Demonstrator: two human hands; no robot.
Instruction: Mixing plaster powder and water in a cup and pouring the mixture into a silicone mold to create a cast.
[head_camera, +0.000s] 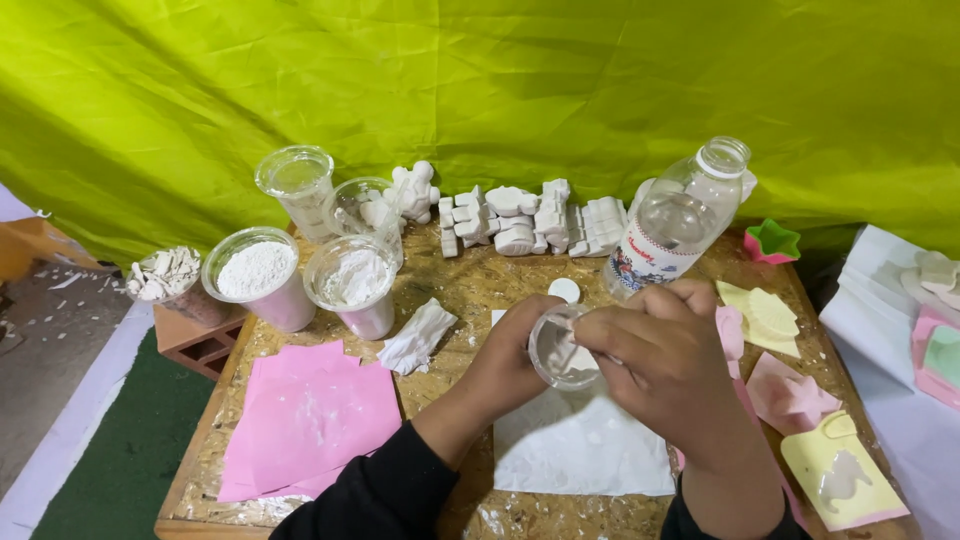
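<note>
My right hand (655, 350) covers most of the small clear cup (560, 348), so I cannot tell what my fingers (590, 330) pinch inside it. My left hand (510, 355) hides the cup's far side. Both my forearms are cut off by the bottom edge. The pink mould (940, 345) runs off the right edge.
</note>
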